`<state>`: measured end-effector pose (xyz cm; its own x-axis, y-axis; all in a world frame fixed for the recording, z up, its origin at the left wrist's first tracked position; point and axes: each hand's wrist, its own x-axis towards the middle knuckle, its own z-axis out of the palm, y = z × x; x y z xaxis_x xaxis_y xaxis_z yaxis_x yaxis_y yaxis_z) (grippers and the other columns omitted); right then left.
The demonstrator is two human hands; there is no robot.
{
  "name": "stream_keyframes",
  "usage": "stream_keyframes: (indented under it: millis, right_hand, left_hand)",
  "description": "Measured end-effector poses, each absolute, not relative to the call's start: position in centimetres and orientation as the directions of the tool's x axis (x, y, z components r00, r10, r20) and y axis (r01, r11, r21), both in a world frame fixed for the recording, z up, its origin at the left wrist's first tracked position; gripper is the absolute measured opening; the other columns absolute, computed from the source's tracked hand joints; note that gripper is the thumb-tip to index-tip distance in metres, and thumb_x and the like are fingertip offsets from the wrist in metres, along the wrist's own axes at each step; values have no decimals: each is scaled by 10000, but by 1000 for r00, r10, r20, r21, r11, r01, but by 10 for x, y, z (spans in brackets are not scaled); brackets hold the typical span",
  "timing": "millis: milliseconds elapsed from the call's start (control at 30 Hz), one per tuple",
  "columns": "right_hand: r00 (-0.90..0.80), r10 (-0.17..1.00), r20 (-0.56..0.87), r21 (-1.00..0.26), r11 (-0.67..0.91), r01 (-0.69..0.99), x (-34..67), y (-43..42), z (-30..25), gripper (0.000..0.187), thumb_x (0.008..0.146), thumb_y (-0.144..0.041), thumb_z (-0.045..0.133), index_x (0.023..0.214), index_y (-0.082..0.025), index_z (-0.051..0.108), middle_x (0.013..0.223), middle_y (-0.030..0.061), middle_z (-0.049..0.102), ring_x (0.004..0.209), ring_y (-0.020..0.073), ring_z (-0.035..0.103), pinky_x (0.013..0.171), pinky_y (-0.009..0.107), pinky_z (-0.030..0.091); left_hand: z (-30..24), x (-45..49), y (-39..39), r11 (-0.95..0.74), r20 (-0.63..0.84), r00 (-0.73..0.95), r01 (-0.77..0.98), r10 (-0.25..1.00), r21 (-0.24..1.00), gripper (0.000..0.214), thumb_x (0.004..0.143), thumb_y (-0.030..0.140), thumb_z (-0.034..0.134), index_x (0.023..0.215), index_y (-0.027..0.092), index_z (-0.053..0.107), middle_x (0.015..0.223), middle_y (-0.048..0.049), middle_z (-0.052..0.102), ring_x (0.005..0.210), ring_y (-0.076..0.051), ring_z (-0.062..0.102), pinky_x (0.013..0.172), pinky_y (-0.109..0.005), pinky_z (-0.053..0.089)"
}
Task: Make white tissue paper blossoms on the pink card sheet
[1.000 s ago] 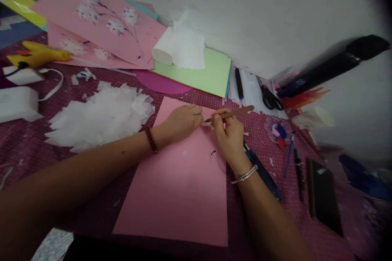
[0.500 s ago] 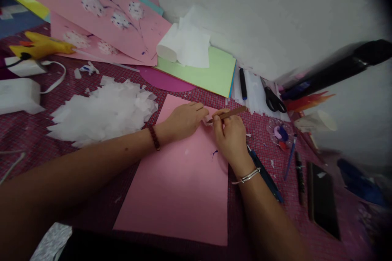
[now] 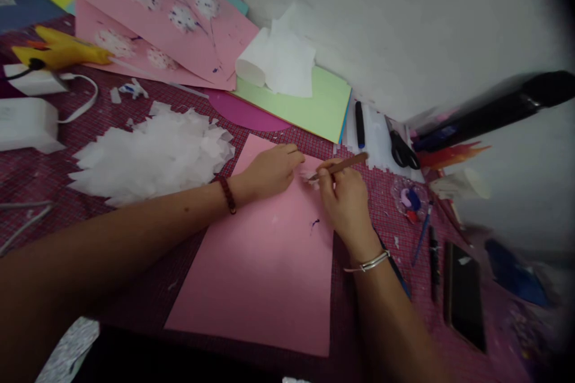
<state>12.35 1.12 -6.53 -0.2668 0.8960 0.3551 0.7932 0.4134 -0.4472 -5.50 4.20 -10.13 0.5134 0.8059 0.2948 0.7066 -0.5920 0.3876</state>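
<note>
Hands barely shifted vs 0.5 s ago: R hand (image 3: 347,206) fingers pinched on wooden stick (image 3: 344,164), tip on small tissue scrap (image 3: 309,177) at top of pink sheet (image 3: 265,263), L hand (image 3: 269,172) loosely curled, empty, resting on sheet just beside scrap.

L arm (image 3: 135,233) comes in from lower left, stretched long & nearly straight, wrist flat. L hand (image 3: 269,170) lies palm down, fingers together & lightly curled, tips pointing right twd the other hand. R arm (image 3: 390,317) rises from the bottom edge, forearm angled up-left; R hand (image 3: 345,203) is back-up w/ thumb & fingers pinched tight in a writing-type grip, tips just beside the L fingertips.
</note>
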Motion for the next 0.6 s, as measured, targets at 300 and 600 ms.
stream_keyframes:
  millis: [300,600]
  right_hand:
    - [190,981,47,-993,66,-95,141,29,-90,102,830,-259,552,756,-201,594,595,-36,567,533,109,514,560,261,408]
    - [204,979,-6,-995,15,-103,146,29,-100,85,756,-287,640,802,-217,625,611,-37,581,561,125,526,589,280,415]
  left_hand:
    - [-107,-56,48,-504,285,419,650,862,569,358,729,43,442,1010,127,648,946,-81,659,847,-169,592,774,-312,477]
    - [-46,-108,71,-145,135,68,185,989,972,116,736,211,607,670,127,563,543,36,514,484,-47,438,487,-175,357]
